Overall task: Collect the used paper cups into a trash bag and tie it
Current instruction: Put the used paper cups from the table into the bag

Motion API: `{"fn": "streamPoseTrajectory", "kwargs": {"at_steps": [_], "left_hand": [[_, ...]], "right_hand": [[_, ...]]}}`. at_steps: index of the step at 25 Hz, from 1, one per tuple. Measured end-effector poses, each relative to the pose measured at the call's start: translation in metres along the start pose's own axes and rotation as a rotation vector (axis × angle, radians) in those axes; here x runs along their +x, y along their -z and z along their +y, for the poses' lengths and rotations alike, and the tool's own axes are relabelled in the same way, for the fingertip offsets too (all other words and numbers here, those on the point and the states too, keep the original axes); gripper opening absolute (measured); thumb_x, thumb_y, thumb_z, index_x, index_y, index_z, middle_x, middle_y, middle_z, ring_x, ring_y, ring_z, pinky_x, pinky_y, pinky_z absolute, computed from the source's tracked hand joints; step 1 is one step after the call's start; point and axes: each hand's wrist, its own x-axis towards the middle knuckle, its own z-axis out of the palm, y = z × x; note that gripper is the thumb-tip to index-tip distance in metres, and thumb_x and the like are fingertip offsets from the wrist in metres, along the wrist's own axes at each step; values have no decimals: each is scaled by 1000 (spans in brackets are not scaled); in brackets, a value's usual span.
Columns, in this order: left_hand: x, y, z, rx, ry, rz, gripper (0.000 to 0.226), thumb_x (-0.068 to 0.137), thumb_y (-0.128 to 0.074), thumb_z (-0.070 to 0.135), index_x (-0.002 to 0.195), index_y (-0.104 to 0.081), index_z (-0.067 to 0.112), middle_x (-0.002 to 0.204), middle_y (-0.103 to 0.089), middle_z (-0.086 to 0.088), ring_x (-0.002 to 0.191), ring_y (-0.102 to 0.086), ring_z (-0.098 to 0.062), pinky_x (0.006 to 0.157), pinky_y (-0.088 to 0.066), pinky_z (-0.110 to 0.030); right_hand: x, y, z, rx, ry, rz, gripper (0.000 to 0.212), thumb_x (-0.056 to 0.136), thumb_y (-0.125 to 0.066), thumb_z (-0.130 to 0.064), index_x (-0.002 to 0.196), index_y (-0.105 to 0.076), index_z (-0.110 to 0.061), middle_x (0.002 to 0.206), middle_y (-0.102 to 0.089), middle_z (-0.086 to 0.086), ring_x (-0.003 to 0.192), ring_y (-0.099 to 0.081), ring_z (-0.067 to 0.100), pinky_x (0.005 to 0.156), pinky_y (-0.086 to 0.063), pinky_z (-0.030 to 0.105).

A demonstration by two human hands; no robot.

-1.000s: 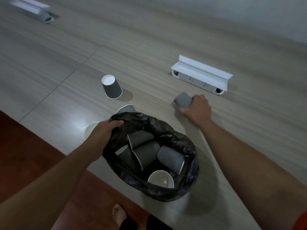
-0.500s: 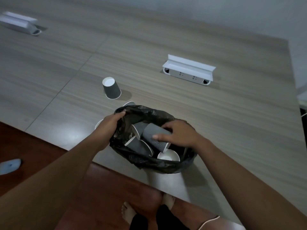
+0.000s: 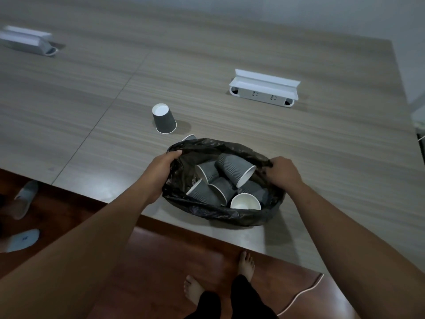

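Thin, soft black trash bag (image 3: pixel 220 212), slumped at the near edge of the table (image 3: pixel 299 139), mouth gaping. Held open from both sides: left hand (image 3: pixel 161 168) curled over the left rim with the plastic bunched under the fingers, right hand (image 3: pixel 284 171) pinching the right rim. Inside, a loose heap of grey ribbed paper cups (image 3: pixel 226 178), some showing white insides. Likely very light and easily crushed, so no real load on the film; slick plastic though, best gathered in a full fistful at the rim, not pinched by a fold. Still outside: one upturned cup (image 3: pixel 164 119) standing just beyond the bag, and the rim of another cup (image 3: pixel 189 137) peeping out behind the bag's far edge. Smooth wood-grain top, probably little grip for a sliding bag. Two white socket boxes (image 3: pixel 264 89) set into it, well apart from the bag. Dark reddish floor below, bare feet (image 3: pixel 246 264), slippers (image 3: pixel 24 198) to the left, a pale cable (image 3: pixel 303 293) to the right.
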Motion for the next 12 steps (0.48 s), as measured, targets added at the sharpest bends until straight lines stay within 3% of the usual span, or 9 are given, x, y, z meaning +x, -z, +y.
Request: {"fn": "streamPoseTrajectory", "kwargs": {"at_steps": [3, 6, 8, 10, 12], "left_hand": [[-4, 12, -6, 43, 54, -13, 32, 96, -55, 33, 112, -71, 11, 104, -77, -11, 93, -74, -26, 85, -55, -36], [-16, 27, -21, 131, 138, -17, 31, 93, -58, 32, 106, -73, 8, 100, -76, -18, 84, -73, -30, 77, -55, -34], [-19, 33, -29, 109, 159, 24, 33, 90, -60, 34, 107, -73, 8, 93, -77, -17, 87, -72, -32, 83, -55, -40], [-23, 37, -31, 88, 169, 56, 33, 88, -61, 32, 105, -73, 7, 88, -77, -16, 87, -72, -34, 91, -53, -48], [-24, 40, -29, 97, 161, 76, 26, 88, -61, 29, 97, -73, 7, 79, -77, -15, 78, -71, -33, 88, -54, -48]], "right_hand": [[-3, 16, -3, 74, -63, 191, 17, 83, -58, -19, 80, -71, -8, 89, -70, 24, 88, -66, 40, 68, -46, 33], [-1, 42, -13, 36, -53, 104, 13, 80, -66, -21, 76, -72, -10, 79, -69, 19, 81, -66, 35, 62, -40, 28], [2, 53, -25, -2, 14, 76, 14, 78, -68, -21, 80, -74, -9, 79, -68, 16, 84, -66, 34, 61, -40, 27], [6, 57, -41, 43, 53, -82, 23, 77, -74, -27, 87, -74, -6, 84, -70, 14, 87, -66, 33, 61, -44, 28], [8, 61, -57, 118, 22, -378, 41, 76, -77, -44, 96, -73, -9, 91, -71, 10, 83, -66, 28, 65, -49, 29]]}}
